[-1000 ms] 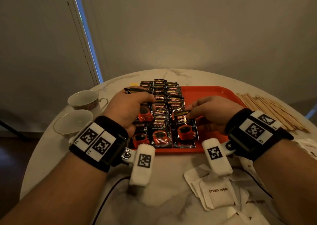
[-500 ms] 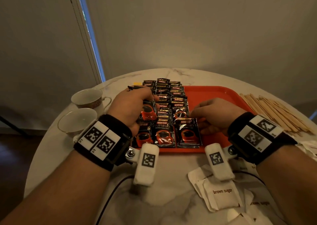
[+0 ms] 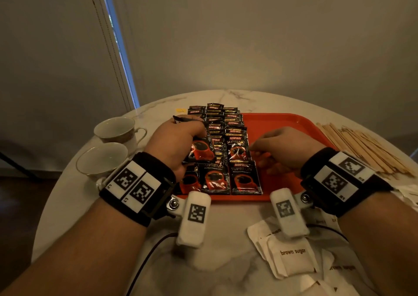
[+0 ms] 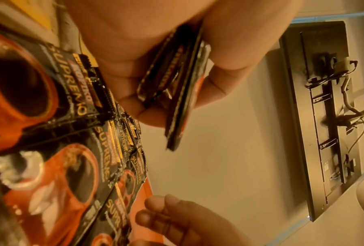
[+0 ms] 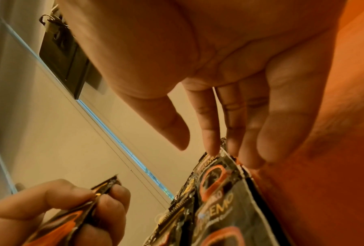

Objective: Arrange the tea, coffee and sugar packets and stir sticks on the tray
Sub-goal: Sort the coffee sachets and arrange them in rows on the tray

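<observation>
An orange tray [image 3: 285, 124] holds three overlapping rows of black Kopiko coffee packets [image 3: 245, 179] on its left half. My left hand [image 3: 176, 139] hovers over the left row and grips a small stack of coffee packets [image 4: 183, 93] between thumb and fingers. My right hand [image 3: 285, 147] is beside the right row with straight fingers. Its fingertips [image 5: 212, 149] touch the edge of a laid-down packet [image 5: 216, 173] and hold nothing. Wooden stir sticks [image 3: 362, 151] lie on the table right of the tray. White brown sugar packets [image 3: 291, 257] lie loose near the front edge.
Two white teacups [image 3: 117, 129] [image 3: 101, 160] stand left of the tray on the round marble table [image 3: 226, 261]. The right half of the tray shows bare orange. A small yellow piece [image 3: 180, 110] lies behind the packets. A dark cable [image 3: 149, 255] runs along the table front.
My right hand laid the coffee packet it held onto the right row and let go, its fingers now at the packet's edge. The left hand stays over the left row with its stack.
</observation>
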The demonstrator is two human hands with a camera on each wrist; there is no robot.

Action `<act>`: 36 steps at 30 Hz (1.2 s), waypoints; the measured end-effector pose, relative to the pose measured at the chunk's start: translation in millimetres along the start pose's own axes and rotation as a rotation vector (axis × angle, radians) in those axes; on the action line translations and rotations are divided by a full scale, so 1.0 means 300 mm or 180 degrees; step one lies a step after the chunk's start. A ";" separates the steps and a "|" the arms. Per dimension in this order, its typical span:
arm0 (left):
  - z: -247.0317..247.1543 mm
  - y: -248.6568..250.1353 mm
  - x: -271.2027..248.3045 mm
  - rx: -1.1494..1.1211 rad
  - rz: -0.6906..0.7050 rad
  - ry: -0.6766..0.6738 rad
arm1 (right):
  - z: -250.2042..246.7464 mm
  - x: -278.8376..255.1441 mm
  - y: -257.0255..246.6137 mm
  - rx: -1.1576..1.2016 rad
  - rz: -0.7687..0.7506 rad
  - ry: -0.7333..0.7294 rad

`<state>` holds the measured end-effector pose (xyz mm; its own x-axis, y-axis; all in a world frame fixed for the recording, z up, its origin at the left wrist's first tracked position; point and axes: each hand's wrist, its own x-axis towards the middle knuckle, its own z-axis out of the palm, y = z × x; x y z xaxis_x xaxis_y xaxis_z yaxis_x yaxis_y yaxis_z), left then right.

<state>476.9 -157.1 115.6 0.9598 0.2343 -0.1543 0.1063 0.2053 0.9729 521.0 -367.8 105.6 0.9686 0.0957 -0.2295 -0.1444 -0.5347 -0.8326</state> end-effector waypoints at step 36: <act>0.004 -0.020 0.016 0.0064 0.0326 -0.0059 | 0.016 0.052 0.018 0.1454 0.0490 -0.0076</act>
<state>481.0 -158.2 109.1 0.9706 0.2355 -0.0508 0.0123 0.1622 0.9867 534.3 -365.2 95.1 0.9248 0.0664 -0.3746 -0.3652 -0.1212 -0.9230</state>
